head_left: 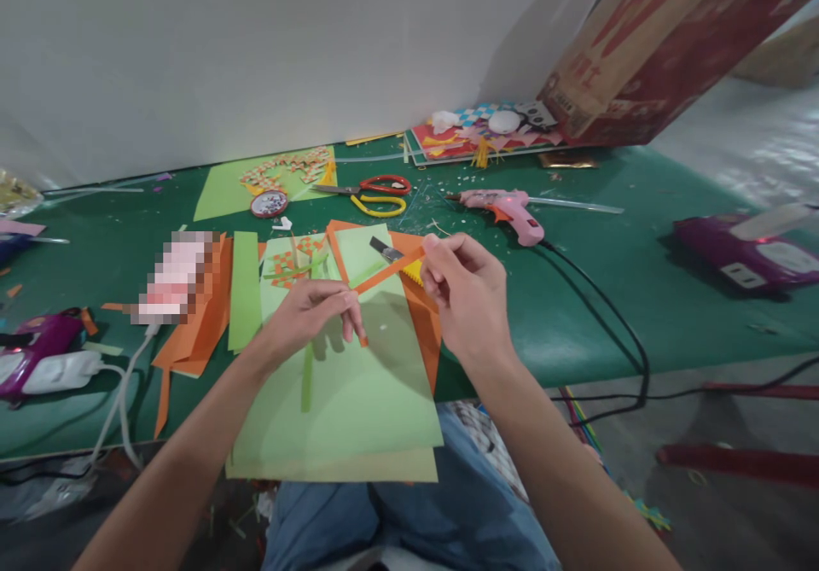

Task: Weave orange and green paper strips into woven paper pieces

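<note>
Between my two hands runs an orange paper strip [387, 272], held above light green paper sheets [384, 392]. My left hand [323, 306] pinches the strip near a fold, and a short orange end shows below its fingers. The other end is gripped between thumb and finger of my right hand [464, 285]. Under and behind the right hand lies a yellow utility knife [409, 268] with a dark tip. A woven orange and green paper piece [291, 262] rests at the top left of the sheets, and a loose green strip [307, 383] lies below my left hand.
Red-and-yellow scissors [377, 191], a pink glue gun [505, 208] with a black cord and a small round dish [269, 204] lie behind the sheets. Orange paper [201, 315] and a blurred-out phone on a white cable are at left. A purple power strip [748, 251] sits at right, below a leaning box [691, 50].
</note>
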Tool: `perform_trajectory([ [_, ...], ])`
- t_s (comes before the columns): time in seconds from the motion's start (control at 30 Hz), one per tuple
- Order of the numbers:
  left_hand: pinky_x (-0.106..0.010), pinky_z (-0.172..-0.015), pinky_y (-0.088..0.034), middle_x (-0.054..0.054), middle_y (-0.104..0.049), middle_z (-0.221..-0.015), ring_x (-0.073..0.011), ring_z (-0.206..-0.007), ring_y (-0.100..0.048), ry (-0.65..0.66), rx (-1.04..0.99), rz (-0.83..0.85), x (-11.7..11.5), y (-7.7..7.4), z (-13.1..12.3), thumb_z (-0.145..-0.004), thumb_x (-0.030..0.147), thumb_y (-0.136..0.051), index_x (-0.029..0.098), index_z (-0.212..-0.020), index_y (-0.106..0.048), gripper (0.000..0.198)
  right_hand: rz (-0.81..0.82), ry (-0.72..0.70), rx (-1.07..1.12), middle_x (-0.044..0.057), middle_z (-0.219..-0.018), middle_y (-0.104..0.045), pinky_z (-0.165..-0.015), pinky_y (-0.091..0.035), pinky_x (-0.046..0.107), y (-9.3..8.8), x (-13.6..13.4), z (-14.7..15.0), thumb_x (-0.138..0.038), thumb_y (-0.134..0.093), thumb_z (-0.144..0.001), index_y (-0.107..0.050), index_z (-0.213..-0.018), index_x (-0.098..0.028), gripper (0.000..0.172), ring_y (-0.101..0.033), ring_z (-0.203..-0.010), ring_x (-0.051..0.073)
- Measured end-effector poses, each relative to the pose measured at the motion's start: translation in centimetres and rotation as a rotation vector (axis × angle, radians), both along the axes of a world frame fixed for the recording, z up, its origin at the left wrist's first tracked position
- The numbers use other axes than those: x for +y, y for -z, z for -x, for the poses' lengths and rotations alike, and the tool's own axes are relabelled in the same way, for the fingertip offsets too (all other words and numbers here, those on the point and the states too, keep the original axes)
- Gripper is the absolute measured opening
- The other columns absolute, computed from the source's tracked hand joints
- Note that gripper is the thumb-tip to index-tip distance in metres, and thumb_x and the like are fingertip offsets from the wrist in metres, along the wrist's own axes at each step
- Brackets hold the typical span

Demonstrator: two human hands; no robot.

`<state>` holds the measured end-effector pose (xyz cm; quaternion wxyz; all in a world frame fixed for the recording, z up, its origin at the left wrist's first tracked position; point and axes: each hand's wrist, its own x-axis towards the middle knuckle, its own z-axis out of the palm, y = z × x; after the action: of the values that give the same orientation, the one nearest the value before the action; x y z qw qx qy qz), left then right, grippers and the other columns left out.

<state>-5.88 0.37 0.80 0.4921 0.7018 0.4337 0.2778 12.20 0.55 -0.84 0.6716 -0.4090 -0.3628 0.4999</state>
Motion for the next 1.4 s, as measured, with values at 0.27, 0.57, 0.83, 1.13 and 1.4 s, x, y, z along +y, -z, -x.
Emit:
perform_trajectory([
  [0.27, -0.024, -0.049, -0.037, 0.001, -0.048, -0.041, -0.0095, -0.042, -0.045, -0.080, -0.073, -0.131, 0.5, 1.4, 0.8, -0.085, 0.035, -0.049, 0.017, -0.050, -0.057, 0.041, 0.027, -0.037, -0.046, -0.006, -0.049, -0.041, -0.039, -0.024, 0.022, 0.1, 0.0, -0.1, -0.043, -0.070, -0.073, -0.045, -0.054, -0.020, 0.039, -0.034, -0.044, 0.006],
  [0.57, -0.027, -0.050, -0.039, 0.000, -0.056, -0.045, -0.0109, -0.043, -0.049, -0.143, -0.202, -0.158, 0.7, 1.6, 1.1, -0.083, 0.032, -0.054, 0.018, -0.050, -0.060, 0.036, 0.035, -0.058, -0.038, -0.005, -0.051, -0.045, -0.039, -0.025, 0.021, -0.1, -0.1, 0.0, -0.041, -0.069, -0.073, -0.051, -0.058, -0.020, 0.032, -0.035, -0.045, 0.005],
  [0.83, -0.027, -0.050, -0.040, 0.002, -0.046, -0.037, -0.0116, -0.041, -0.049, -0.228, -0.239, -0.165, 0.9, 0.8, 2.1, -0.078, 0.031, -0.056, 0.019, -0.048, -0.059, 0.032, 0.005, -0.032, -0.199, -0.005, -0.051, -0.045, -0.040, -0.026, 0.022, 0.0, -0.2, 0.1, -0.039, -0.068, -0.074, -0.053, -0.058, -0.019, 0.030, -0.037, -0.045, 0.006],
  [1.13, -0.026, -0.052, -0.043, 0.002, -0.048, -0.042, -0.0126, -0.045, -0.055, -0.154, -0.069, -0.238, 2.1, -3.8, 4.5, -0.080, 0.031, -0.059, 0.019, -0.047, -0.055, 0.036, -0.061, -0.224, -0.579, -0.005, -0.048, -0.044, -0.044, -0.026, 0.023, -2.0, 0.1, -0.9, -0.034, -0.061, -0.078, -0.059, -0.062, -0.017, 0.024, -0.036, -0.045, 0.007],
  [1.4, -0.026, -0.062, -0.044, -0.001, -0.061, -0.055, -0.0129, -0.055, -0.056, -0.382, 0.203, -0.413, 4.1, -3.7, 5.1, -0.083, 0.029, -0.049, 0.018, -0.056, -0.058, 0.031, -0.191, -0.140, -1.051, -0.002, -0.052, -0.051, -0.050, -0.028, 0.026, -6.3, 3.9, -2.3, -0.028, -0.060, -0.079, -0.059, -0.061, -0.018, 0.021, -0.040, -0.049, 0.009],
])
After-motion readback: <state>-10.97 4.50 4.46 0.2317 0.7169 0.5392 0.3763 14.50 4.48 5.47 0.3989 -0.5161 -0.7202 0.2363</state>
